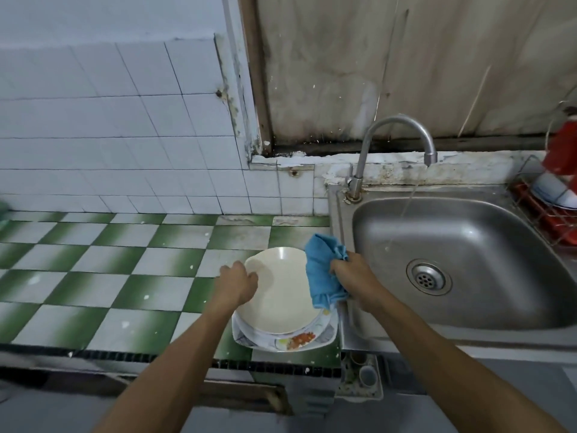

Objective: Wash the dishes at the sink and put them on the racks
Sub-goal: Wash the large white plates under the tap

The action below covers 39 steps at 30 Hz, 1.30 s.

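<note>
The left hand (238, 281) curls its fingers over the rim of a cream plate (281, 295), which tops a patterned plate (293, 340) on the tiled counter (125, 276). The right hand (354, 276) clutches a blue cloth (321, 273) that lies against the plate's edge nearest it. Just right of that hand is the sink (468, 245), with water running from the tap (396, 126). A wire rack (543, 220) stands farther right.

No words, brands or numbers can be read anywhere. The patterned plate (296, 340) carries only a printed picture. The red object (562, 151) at far right is blurred.
</note>
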Each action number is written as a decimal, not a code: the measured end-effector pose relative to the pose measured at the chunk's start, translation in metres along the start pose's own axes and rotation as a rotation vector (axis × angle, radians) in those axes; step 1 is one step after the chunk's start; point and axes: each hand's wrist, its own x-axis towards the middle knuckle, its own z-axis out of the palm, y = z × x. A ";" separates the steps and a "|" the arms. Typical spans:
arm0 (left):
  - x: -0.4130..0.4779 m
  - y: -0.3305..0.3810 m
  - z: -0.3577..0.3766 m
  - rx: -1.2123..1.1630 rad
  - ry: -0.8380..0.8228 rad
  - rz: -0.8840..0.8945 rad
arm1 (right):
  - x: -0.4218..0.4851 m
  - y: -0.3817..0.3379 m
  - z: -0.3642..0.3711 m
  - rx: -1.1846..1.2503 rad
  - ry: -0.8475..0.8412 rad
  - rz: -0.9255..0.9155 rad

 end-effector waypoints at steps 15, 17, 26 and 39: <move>0.025 -0.056 0.023 -0.137 -0.068 -0.023 | -0.015 0.015 0.040 0.150 0.120 0.170; 0.024 -0.058 0.022 -0.230 -0.093 -0.047 | -0.016 0.014 0.039 0.156 0.113 0.172; 0.029 -0.057 0.006 -0.659 -0.220 -0.189 | -0.017 0.007 0.028 0.304 0.099 0.194; 0.028 -0.047 0.000 -0.464 0.163 0.022 | -0.022 0.004 0.016 0.367 0.083 0.183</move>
